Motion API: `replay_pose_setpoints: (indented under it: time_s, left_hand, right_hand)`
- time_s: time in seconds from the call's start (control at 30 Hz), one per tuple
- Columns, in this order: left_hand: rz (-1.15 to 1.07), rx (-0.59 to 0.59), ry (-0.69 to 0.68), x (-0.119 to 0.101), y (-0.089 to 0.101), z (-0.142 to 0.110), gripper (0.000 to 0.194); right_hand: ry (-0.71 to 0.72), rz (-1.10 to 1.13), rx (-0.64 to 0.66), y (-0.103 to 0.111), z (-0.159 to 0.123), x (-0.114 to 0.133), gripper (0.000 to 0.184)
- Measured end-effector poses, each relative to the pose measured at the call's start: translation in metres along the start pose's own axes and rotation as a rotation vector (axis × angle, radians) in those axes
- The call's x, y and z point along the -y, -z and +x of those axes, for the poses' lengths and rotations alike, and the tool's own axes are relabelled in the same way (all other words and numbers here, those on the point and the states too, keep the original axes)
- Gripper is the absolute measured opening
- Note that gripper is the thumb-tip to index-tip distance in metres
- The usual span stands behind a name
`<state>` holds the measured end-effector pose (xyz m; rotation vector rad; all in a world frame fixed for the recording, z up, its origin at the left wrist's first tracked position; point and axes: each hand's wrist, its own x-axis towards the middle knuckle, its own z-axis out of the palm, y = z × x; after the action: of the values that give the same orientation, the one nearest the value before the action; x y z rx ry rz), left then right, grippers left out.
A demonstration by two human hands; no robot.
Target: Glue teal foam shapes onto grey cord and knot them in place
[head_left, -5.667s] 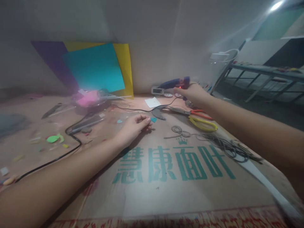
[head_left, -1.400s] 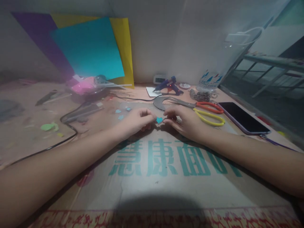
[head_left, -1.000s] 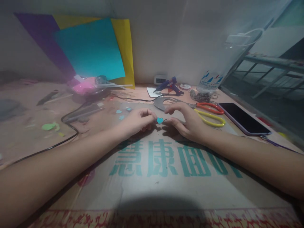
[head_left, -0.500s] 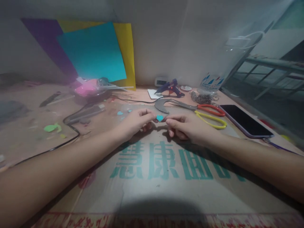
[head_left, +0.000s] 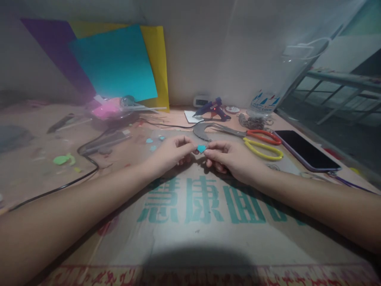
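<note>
A small turquoise heart, apparently cut from foam or paper, sits between my two hands just above the cardboard. My left hand pinches it at its left edge between thumb and finger. At its right side the closed fingertips of my right hand meet the edge, with what looks like a thin dark line beside them; I cannot make out what that is. Left of my left hand lie small turquoise pieces. Past my hands are a grey curved piece and scissors with one red and one yellow handle.
Along the back stand a purple glue gun, a small white digital display and a clear plastic bucket. A phone lies at the right. Coloured sheets lean on the wall; a black cord crosses the left side.
My right hand has shifted slightly left, closer to my left hand. The heart has turned a little between the fingers. The whole view has moved slightly.
</note>
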<state>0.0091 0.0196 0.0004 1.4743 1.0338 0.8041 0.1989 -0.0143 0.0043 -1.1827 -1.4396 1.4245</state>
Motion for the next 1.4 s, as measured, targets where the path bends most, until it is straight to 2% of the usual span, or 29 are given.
replay_pose_setpoints:
  time_s: [0.17, 0.33, 0.57, 0.77, 0.87, 1.03, 1.2, 1.4]
  left_hand:
    - [0.014, 0.001, 0.006, 0.001, 0.001, -0.001, 0.018]
    - [0.03, 0.039, -0.062, 0.004, 0.002, -0.001, 0.026]
    - [0.195, 0.082, -0.044, 0.0, -0.003, -0.009, 0.029]
    - [0.198, 0.181, -0.144, 0.001, -0.001, -0.009, 0.034]
    - [0.197, 0.199, -0.136, 0.001, 0.001, -0.009, 0.035]
    - [0.184, 0.175, -0.091, 0.002, 0.002, -0.008, 0.033]
    - [0.162, 0.176, -0.127, 0.001, 0.0, -0.009, 0.027]
    - [0.107, 0.112, -0.123, -0.005, -0.007, -0.013, 0.023]
  right_hand:
    - [-0.007, 0.023, 0.011, 0.0, -0.001, 0.001, 0.03]
    - [0.008, 0.027, -0.006, 0.002, 0.0, -0.001, 0.031]
    - [0.043, 0.042, -0.047, 0.003, 0.002, -0.001, 0.037]
    - [0.054, 0.001, -0.044, 0.003, 0.001, -0.001, 0.037]
    - [0.061, -0.008, -0.036, 0.002, 0.001, -0.001, 0.037]
    - [0.065, 0.007, -0.023, 0.001, 0.0, -0.002, 0.034]
    - [0.061, 0.044, -0.049, 0.0, -0.001, -0.001, 0.036]
    - [0.062, 0.026, -0.056, 0.001, -0.001, 0.0, 0.04]
